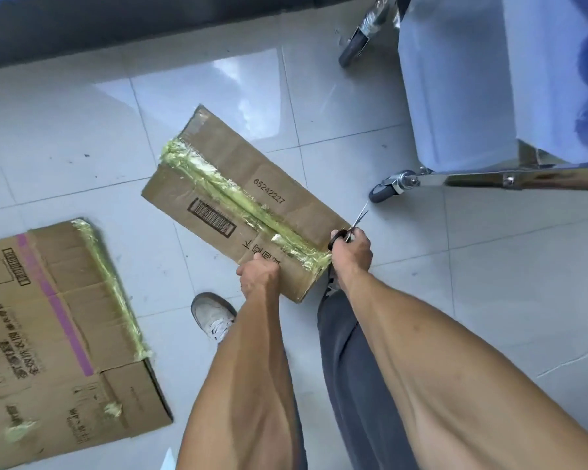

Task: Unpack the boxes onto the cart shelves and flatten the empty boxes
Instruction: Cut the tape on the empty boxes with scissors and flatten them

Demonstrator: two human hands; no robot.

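Left hand (257,276) gripping taped box (241,205) at its near end; right hand (350,252) holding scissors (355,225) beside it. Flattening step; tape seam (238,201) likely needing cutting next.

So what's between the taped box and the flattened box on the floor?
Head view: only bare floor tile between the taped box and the flattened box; a shoe stands nearer the person.

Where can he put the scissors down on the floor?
Bare floor lies right of the taped box, below the cart wheel. More lies beyond the box, toward the dark wall. It is crowded between the box, flat cardboard and shoe.
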